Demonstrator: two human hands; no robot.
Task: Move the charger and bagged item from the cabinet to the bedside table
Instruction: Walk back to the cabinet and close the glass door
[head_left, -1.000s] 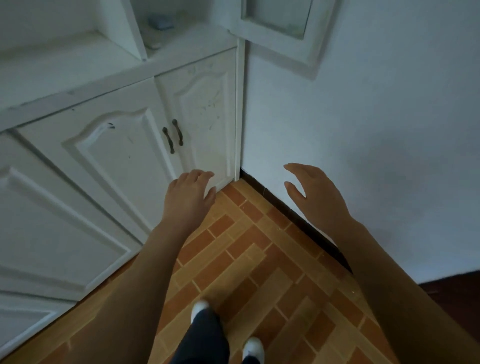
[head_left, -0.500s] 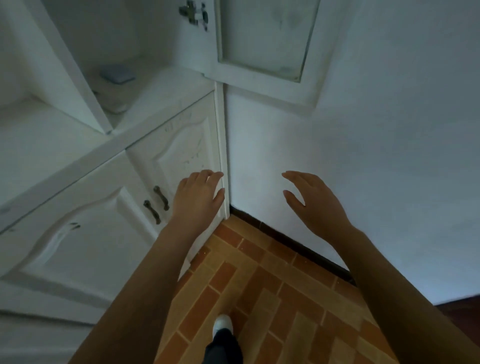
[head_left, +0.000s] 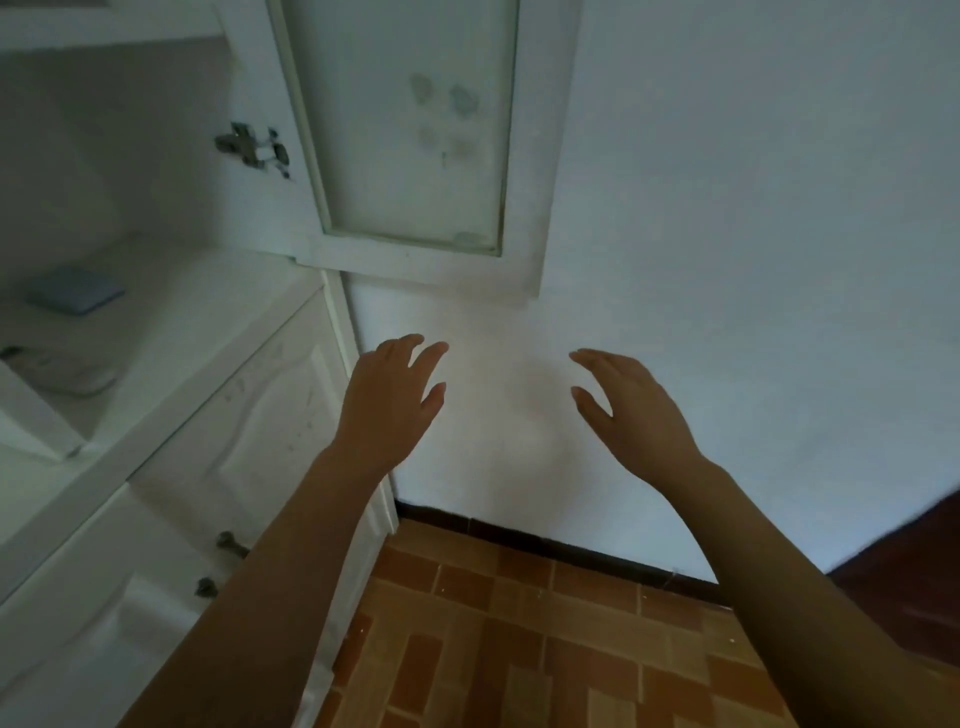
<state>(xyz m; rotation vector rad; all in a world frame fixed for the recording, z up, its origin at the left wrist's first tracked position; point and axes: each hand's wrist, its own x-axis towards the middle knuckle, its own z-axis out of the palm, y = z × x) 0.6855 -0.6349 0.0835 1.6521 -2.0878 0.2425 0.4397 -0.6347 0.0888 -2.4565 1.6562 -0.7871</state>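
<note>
A white cabinet (head_left: 218, 332) stands at the left with an open shelf compartment. On that shelf lies a small flat blue-grey item (head_left: 75, 296), and nearer the front a pale bagged item (head_left: 67, 371); I cannot tell which is the charger. My left hand (head_left: 395, 400) is raised, empty, fingers spread, just right of the cabinet's edge. Level with it, my right hand (head_left: 628, 405) is also empty with fingers apart, in front of the white wall. Both hands are well to the right of the shelf items.
The cabinet's upper glass-panelled door (head_left: 415, 140) hangs open against the white wall, its hinge (head_left: 249, 148) showing. Lower cabinet doors with dark handles (head_left: 228, 545) are shut. Brown brick-pattern tiles (head_left: 519, 639) cover the floor; something dark red (head_left: 914, 566) sits at the right.
My view has tilted upward, bringing the open shelf and the door into view. Both hands have risen and stayed empty with fingers apart.
</note>
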